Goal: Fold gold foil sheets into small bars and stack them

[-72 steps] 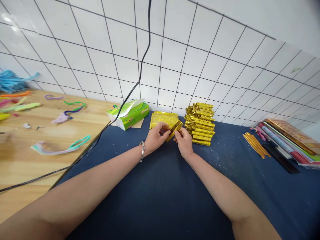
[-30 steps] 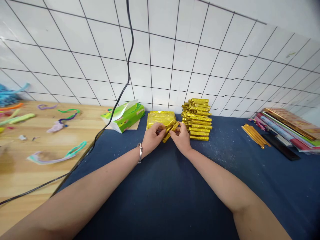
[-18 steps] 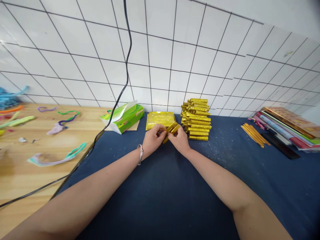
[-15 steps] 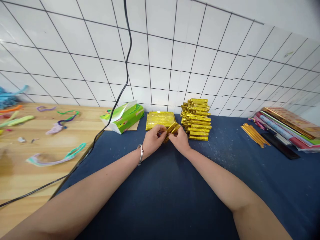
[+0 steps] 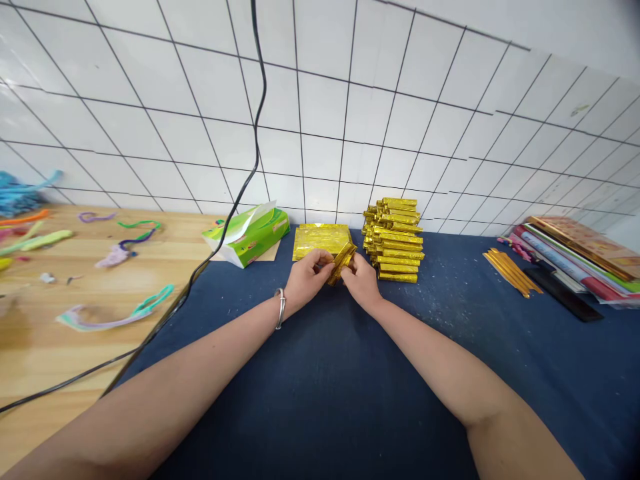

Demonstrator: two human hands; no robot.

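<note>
The foil (image 5: 343, 259) is gold, the tabletop (image 5: 320, 393) dark blue.

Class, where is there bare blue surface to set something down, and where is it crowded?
Bare: the blue surface between the forearms; also between gold stack and orange-gold strips. Crowded: from green box to that stack, around the held gold piece, and at the far-right pile.

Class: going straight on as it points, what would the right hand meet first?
The right hand first meets the folded gold piece it touches, then probably the flat gold sheets; depth is unclear.
</note>
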